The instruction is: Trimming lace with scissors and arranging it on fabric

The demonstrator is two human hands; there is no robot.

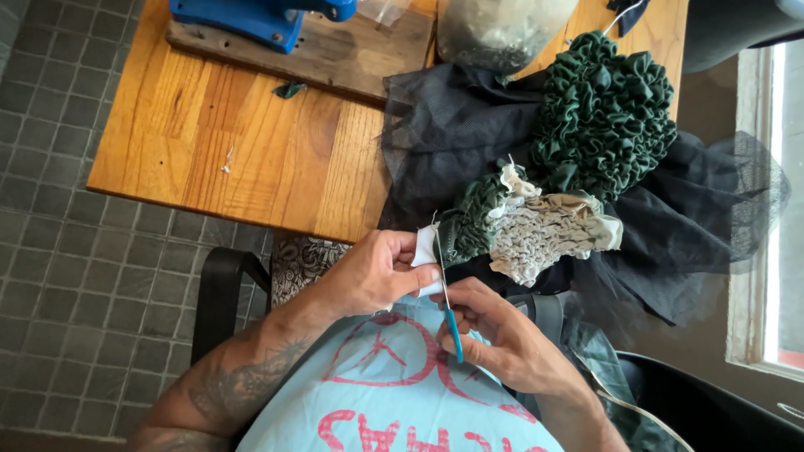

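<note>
My left hand [377,272] pinches the white end of a long ruffled fabric strip [544,230] near my lap. The strip is cream and dark green, gathered in tight folds, and runs up to a big green ruffled bundle [603,113] on the table. My right hand [502,335] grips a thin tool with a blue handle and a metal shaft [449,314]. Its tip points up at the white fabric end held by the left hand.
A wooden table [251,151] holds a blue machine on a wooden board [251,21], a clear bag [498,29] and black netting [452,125]. Black mesh drapes off the right side [712,209]. A chair [219,293] stands on grey floor tiles [67,276]; a window frame [754,209] is at right.
</note>
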